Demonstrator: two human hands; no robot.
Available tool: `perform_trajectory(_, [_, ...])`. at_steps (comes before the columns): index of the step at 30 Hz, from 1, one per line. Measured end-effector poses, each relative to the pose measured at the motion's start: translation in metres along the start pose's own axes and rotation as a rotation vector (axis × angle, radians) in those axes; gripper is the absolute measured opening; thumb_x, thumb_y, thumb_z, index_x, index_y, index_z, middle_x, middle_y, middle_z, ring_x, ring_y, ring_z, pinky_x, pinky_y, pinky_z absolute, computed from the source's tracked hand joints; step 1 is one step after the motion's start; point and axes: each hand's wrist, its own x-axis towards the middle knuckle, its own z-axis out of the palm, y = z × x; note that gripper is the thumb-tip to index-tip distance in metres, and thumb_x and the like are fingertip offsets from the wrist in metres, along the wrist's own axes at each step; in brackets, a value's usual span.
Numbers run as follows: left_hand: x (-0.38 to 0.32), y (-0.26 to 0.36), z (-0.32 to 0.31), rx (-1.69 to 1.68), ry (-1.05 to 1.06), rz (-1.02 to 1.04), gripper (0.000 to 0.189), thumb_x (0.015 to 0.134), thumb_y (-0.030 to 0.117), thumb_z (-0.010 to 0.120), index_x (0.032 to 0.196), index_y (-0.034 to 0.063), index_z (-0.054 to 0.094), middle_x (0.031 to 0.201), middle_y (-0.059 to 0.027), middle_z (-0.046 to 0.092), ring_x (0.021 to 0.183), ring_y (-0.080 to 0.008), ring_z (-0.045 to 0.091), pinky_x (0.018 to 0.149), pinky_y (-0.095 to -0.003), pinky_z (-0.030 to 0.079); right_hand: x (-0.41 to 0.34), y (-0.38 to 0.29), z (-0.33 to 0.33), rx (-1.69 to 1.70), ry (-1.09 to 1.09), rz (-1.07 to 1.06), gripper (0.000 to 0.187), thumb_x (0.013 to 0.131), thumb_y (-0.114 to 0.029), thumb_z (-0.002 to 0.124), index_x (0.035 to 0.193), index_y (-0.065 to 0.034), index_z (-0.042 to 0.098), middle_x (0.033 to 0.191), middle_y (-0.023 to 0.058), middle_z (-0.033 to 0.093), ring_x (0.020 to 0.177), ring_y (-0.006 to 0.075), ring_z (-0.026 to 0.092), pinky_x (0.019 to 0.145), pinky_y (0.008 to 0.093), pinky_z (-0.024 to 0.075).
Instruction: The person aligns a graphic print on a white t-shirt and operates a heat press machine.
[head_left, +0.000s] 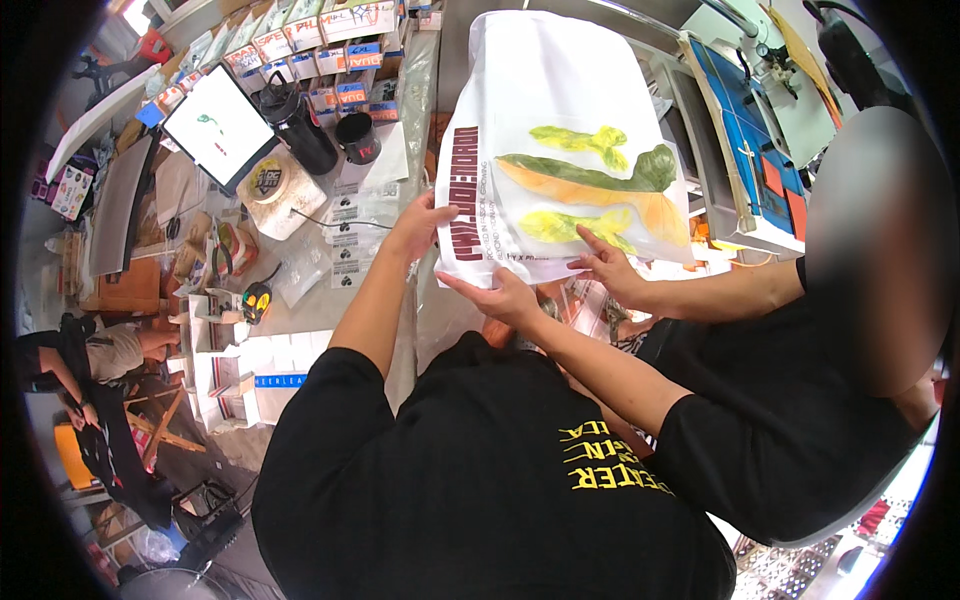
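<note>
A white cloth (559, 71), perhaps a garment, spreads out in front of me. It bears a print of a large green and orange leaf (585, 184), smaller yellow-green leaves (577, 226) and dark red lettering along its left edge. My left hand (417, 226) pinches that left edge, thumb on top. At the near edge, my right hand (506, 296) holds the cloth from below, its fingers stretched towards the near left corner. From the right, a co-worker's hand (611, 268) reaches in, with one finger on the lower yellow-green leaf.
On the left worktable (300, 311) are a tablet (219, 127), a black bottle (300, 127), a black mug (358, 139), a tape roll (266, 180) and a tape measure (256, 301). Labelled boxes (330, 56) stand behind. Blue-topped equipment (739, 142) and a co-worker (780, 420) are at right.
</note>
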Motion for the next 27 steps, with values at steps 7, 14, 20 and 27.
perform_trajectory(7, [-0.005,-0.007,-0.004,-0.041,-0.031,0.072,0.044,0.088,-0.005,0.060,0.131,-0.0013,0.050,0.116,-0.0125,0.065,0.100,-0.0208,0.066,0.088,-0.0357,0.057,0.007,-0.002,-0.023,2.240,-0.044,0.764,0.037,0.098,-0.020,0.057,0.134,-0.0140,0.060,0.126,0.0060,0.063,0.116,0.0156,0.059,0.099,0.0294,0.0455])
perform_trajectory(14, [-0.009,-0.004,-0.003,-0.159,-0.017,0.030,0.034,0.091,-0.001,0.059,0.124,-0.0052,0.054,0.112,-0.0116,0.066,0.096,-0.0177,0.066,0.085,-0.0315,0.056,-0.009,-0.013,0.007,1.786,-0.130,0.461,0.041,0.095,-0.016,0.052,0.136,-0.0152,0.052,0.128,0.0091,0.059,0.116,0.0189,0.058,0.099,0.0307,0.0456])
perform_trajectory(20, [-0.007,-0.024,-0.017,-0.132,-0.033,-0.019,0.034,0.101,0.019,0.049,0.129,-0.0008,0.053,0.118,-0.0124,0.066,0.107,-0.0213,0.065,0.098,-0.0384,0.050,-0.089,-0.049,0.019,1.706,-0.553,0.899,0.033,0.090,-0.025,0.057,0.117,-0.0076,0.063,0.112,0.0145,0.066,0.106,0.0253,0.064,0.093,0.0343,0.0485])
perform_trajectory(27, [-0.015,-0.043,-0.003,-0.398,-0.108,-0.266,0.046,0.105,0.033,0.041,0.138,0.0008,0.044,0.132,-0.0147,0.057,0.116,-0.0249,0.061,0.102,-0.0420,0.048,-0.253,-0.095,-0.008,1.344,-1.047,1.345,0.035,0.085,-0.033,0.063,0.102,-0.0030,0.071,0.098,0.0187,0.072,0.093,0.0313,0.069,0.086,0.0389,0.0517])
